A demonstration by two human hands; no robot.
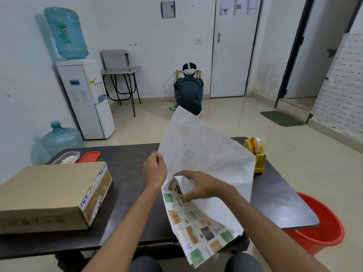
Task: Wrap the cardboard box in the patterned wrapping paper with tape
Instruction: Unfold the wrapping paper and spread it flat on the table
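Okay, nearest: patterned wrapping paper (196,222) hangs over the near table edge, printed side up at the bottom, white back side lifted upright above. Right hand (198,185) has its fingers curled onto the fold where the sheet bends. Left hand (155,169) pinches the sheet's left edge, thumb on top. Sheet is held in the air over the dark table (125,160), creased, not flat. Cardboard box (53,193) sits on the table's left side, closed, well apart from the paper, unwrapped. Yellow tape dispenser (255,154) stands at the far right of the table, partly behind the sheet. Clear container (66,157) and red lid (89,156) at the far left edge. Red bucket (322,228) on the floor at right. Water dispenser (86,99) by the wall; a crouched person (188,91) faces away.
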